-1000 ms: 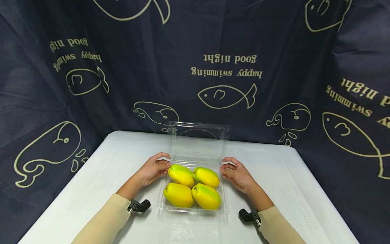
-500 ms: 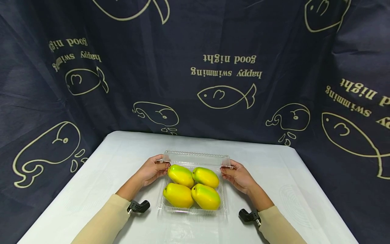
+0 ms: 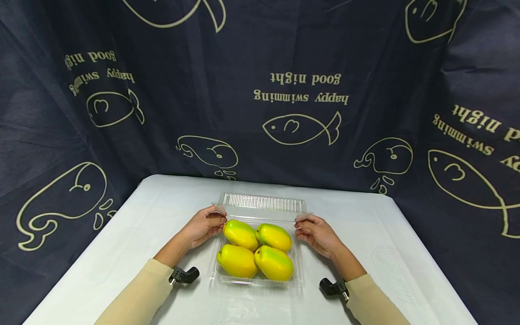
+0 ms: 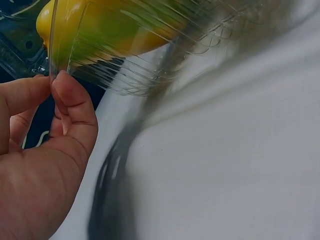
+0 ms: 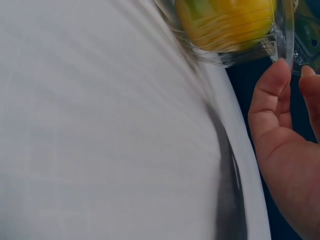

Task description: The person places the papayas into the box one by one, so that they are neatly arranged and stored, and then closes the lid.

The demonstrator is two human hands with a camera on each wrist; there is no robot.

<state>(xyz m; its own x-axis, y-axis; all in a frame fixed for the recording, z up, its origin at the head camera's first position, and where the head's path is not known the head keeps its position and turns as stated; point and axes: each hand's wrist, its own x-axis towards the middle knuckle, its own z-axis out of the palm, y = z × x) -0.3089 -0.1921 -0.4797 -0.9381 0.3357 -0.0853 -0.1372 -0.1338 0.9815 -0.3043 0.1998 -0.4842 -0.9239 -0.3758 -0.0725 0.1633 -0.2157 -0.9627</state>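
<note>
In the head view, a clear plastic clamshell box (image 3: 260,281) holds several yellow-green mangoes (image 3: 239,260). Its hinged lid (image 3: 263,202) stands tilted at the far side, strongly foreshortened, ridged wall upward. At the far left corner my left hand (image 3: 203,226) pinches the box's edge; the left wrist view shows thumb and finger meeting on the clear plastic. My right hand (image 3: 318,234) grips the opposite corner, where the right wrist view shows the plastic edge (image 5: 286,35) between fingertips. The lid's flange partly covers the fingers of both hands in the head view.
The box rests on a white-covered table (image 3: 349,207). Behind it hangs a dark blue curtain (image 3: 227,104) with fish and whale drawings. Black wrist-camera mounts (image 3: 184,275) sit below both hands, close to the tabletop.
The lid has swung forward from nearly upright to strongly foreshortened, then risen slightly in the last half second. Both hands stay at the box's far corners; the mangoes keep their places.
</note>
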